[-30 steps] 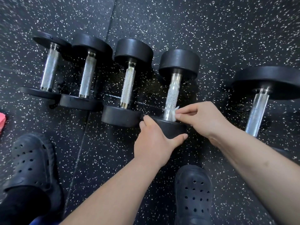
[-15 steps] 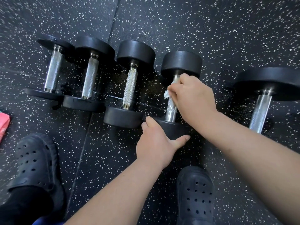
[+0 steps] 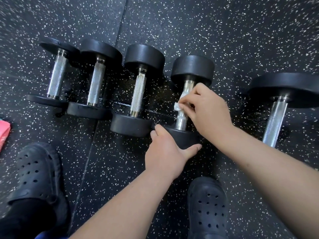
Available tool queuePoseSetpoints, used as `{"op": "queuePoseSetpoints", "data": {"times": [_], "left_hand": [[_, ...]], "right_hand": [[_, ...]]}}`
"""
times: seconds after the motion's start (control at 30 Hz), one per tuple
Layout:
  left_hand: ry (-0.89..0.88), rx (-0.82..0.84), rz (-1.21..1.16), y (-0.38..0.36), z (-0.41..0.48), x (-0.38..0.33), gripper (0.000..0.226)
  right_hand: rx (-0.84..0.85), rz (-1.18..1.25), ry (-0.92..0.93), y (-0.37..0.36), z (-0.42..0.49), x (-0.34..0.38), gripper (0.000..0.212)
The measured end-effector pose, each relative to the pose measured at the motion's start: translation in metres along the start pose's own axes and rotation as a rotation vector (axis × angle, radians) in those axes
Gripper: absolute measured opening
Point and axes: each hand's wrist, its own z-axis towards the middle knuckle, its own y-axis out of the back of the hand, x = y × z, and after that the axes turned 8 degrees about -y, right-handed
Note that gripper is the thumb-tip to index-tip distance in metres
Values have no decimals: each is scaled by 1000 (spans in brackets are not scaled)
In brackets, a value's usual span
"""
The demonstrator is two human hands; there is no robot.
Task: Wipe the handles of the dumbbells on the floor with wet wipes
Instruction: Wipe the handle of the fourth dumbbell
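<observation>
Floor (image 3: 224,31): black rubber matting flecked with white, with one seam running top to bottom left of centre. Five dumbbells lie on it side by side, handles pointing away from the wearer.

Large dumbbell (image 3: 284,90): far right, well apart from the others, with the widest heads and an uncovered chrome handle.

First dumbbell (image 3: 57,80), second dumbbell (image 3: 95,85), third dumbbell (image 3: 139,95): close together at left, knurled handles uncovered.

Fourth dumbbell (image 3: 192,69): just right of the third.

Left clog (image 3: 38,171) and right clog (image 3: 207,207): dark and perforated. The right clog is nearer the wearer than the fourth dumbbell.

Left hand (image 3: 165,152): clamped over the near head of the fourth dumbbell, fingers curled at its left side, thumb stretched along its near edge.

Right hand (image 3: 208,111): over the fourth dumbbell's handle at mid-length, fingers bent and pinching the wet wipe.

Pink item (image 3: 4,133): cut off by the left edge; nature not determinable.

Wet wipe (image 3: 177,106): small white wad against the left side of that handle, mostly hidden under the fingers.
</observation>
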Motion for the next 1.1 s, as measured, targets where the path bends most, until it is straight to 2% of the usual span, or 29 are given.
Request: {"op": "queuePoseSetpoints", "data": {"times": [0.13, 0.27, 0.37, 0.43, 0.5, 0.6, 0.67, 0.83, 0.97, 1.1], "left_hand": [[-8, -26, -8, -1, 0, 2, 103], [-7, -18, -9, -1, 0, 3, 107], [-7, -15, 5, -1, 0, 2, 106], [-4, -6, -3, 0, 0, 1, 103], [-3, -1, -11, 0, 0, 1, 101], [-4, -5, -8, -1, 0, 1, 104], [-1, -9, -4, -2, 1, 2, 107], [-3, -13, 3, -4, 1, 2, 104], [0, -19, 10, -3, 0, 1, 101], [-3, -18, 3, -2, -1, 1, 102]], "right_hand": [[-3, 323, -143, -10, -25, -3, 6], [-46, 461, -293, -9, -39, -1, 8], [-51, 563, -497, -14, -26, -5, 9], [-6, 639, -620, -19, -11, -8, 7], [61, 839, -745, -24, 2, -10, 15], [285, 1039, -879, -29, 8, -11, 24], [435, 1012, -858, -33, 5, -20, 24], [659, 893, -708, -27, -1, -32, 30], [684, 568, -639, -29, -8, -29, 22], [678, 467, -600, -14, -9, -28, 7]]}}
